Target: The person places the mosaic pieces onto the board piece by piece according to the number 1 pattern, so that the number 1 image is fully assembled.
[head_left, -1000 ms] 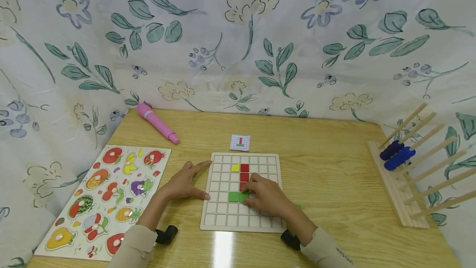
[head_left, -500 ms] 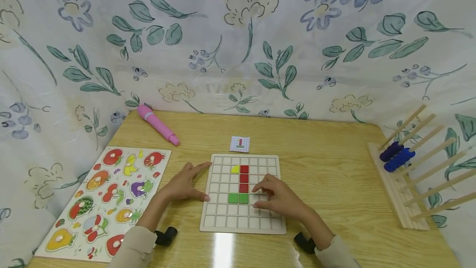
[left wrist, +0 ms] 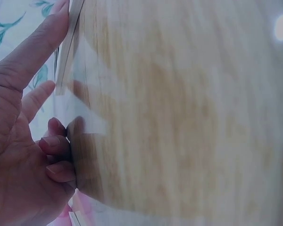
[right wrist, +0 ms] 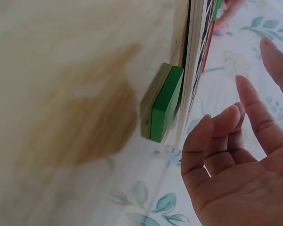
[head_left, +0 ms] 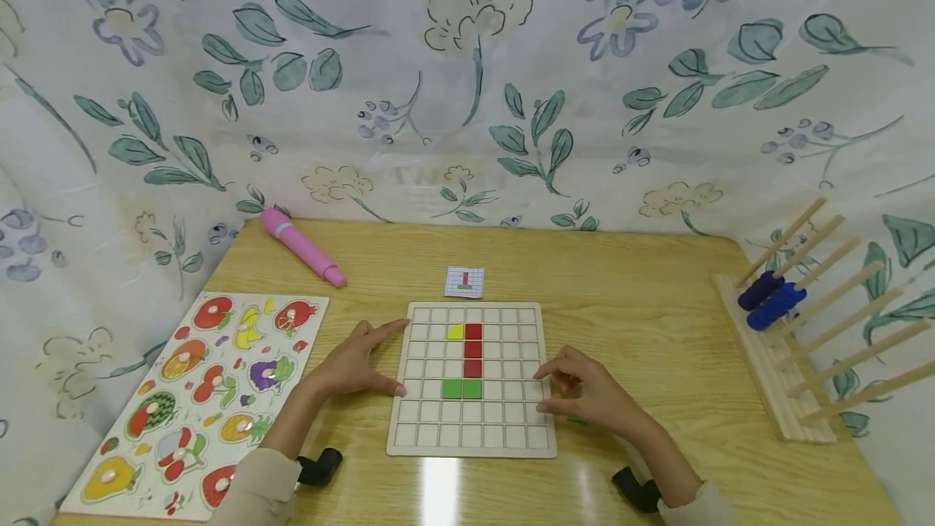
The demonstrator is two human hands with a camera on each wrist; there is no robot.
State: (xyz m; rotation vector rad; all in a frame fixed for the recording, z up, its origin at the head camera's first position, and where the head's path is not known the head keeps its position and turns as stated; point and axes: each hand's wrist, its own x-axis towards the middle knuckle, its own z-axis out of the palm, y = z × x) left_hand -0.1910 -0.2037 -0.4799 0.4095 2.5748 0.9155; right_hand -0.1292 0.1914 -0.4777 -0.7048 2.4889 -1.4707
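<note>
A pale wooden grid board (head_left: 511, 430) lies mid-table. Set in its squares are a column of red tiles (head_left: 473, 350), two green tiles (head_left: 462, 389) below and a yellow tile (head_left: 456, 332) with a rounded edge beside the top red one. My left hand (head_left: 351, 360) rests at the board's left edge, thumb and index finger spread apart along it; its other fingers are bent in the left wrist view. Nothing is held by my right hand (head_left: 584, 392), whose thumb and index finger stand apart over the right edge. A loose green tile (right wrist: 167, 104) lies close beside that edge.
Behind the board lies a small pattern card (head_left: 464, 282). A pink microphone (head_left: 303, 248) lies at the back left, a fruit puzzle board (head_left: 310, 299) at the left. A wooden peg rack (head_left: 776, 364) with blue and purple pieces stands at the right.
My right hand has let go at the green tile in the lower row and moved right to the board's right edge. The left hand keeps its place on the left edge.
</note>
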